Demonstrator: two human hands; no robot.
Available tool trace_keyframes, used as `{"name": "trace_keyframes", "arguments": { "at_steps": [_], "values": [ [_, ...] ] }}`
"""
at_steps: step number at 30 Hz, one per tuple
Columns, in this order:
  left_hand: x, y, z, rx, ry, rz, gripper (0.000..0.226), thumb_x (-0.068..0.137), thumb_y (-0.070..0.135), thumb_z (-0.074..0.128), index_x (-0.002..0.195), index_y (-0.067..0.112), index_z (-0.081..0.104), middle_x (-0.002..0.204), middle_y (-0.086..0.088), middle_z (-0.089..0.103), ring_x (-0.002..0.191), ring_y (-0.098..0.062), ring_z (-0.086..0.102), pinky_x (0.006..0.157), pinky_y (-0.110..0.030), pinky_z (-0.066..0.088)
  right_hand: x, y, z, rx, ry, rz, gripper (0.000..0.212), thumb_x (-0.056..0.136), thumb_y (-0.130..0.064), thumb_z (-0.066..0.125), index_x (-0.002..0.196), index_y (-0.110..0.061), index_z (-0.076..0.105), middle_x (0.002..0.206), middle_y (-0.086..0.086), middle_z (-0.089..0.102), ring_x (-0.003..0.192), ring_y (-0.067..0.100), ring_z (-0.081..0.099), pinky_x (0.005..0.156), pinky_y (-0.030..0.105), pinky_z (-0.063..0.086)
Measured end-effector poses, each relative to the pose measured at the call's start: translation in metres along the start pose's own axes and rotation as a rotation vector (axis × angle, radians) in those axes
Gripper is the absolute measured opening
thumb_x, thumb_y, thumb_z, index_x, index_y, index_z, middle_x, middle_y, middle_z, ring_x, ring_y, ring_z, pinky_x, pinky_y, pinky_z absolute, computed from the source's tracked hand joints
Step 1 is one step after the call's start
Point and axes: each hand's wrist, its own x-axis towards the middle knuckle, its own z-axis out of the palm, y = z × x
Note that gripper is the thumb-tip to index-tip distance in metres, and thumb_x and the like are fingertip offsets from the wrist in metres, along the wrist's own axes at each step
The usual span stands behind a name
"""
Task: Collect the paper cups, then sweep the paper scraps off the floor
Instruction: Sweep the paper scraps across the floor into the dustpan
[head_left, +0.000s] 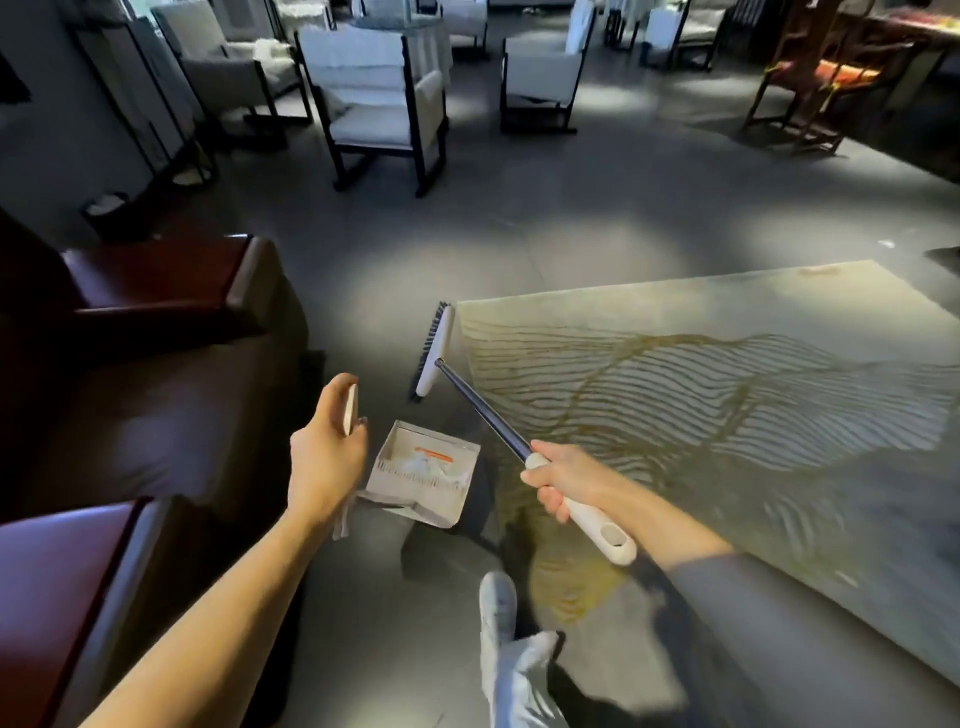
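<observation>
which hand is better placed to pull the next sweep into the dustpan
Right. The right hand grips the broom by its handle, its head on the floor just beyond the dustpan. The left hand holds the dustpan's upright handle, so it is busy steadying the pan.

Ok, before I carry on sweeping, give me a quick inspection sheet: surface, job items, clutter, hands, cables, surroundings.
Surface: grey floor; pale rug with wavy lines at right.
Job's things: broom with its head beside the rug's left edge; dustpan holds white paper scraps; no paper cups seen.
Clutter: one pale speck beyond the rug, too small to identify.
Hands: left hand grips the dustpan's pale handle; right hand grips the broom handle.
Cables: nothing seen.
Surroundings: dark red sofa at left; white armchairs ahead; small dark bin far left.
</observation>
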Motion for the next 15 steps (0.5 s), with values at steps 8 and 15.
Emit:
{"name": "trace_keyframes", "arguments": {
  "at_steps": [8,15],
  "values": [
    [0.256,0.032,0.077,-0.019,0.071,-0.02,0.048,0.092,0.007,0.056,0.135,0.027,0.048,0.112,-0.008,0.067,0.086,-0.02,0.063,0.08,-0.025,0.042,0.203,-0.187,-0.065,-0.033,-0.02,0.002,0.065,0.097,-0.002,0.046,0.152,-0.022,0.017,0.059,0.001,0.033,0.029,0.003,0.032,0.031,0.012,0.027],
    [0.451,0.076,0.143,0.019,0.01,0.1,0.046,0.093,0.007,0.058,0.134,0.024,0.049,0.12,-0.013,0.064,0.077,-0.02,0.064,0.079,-0.026,0.052,0.338,-0.318,-0.124,-0.018,-0.009,-0.043,0.067,0.096,0.0,0.048,0.153,-0.018,0.018,0.06,0.001,0.039,0.031,0.003,0.035,0.031,0.014,0.029]
  ]
}}
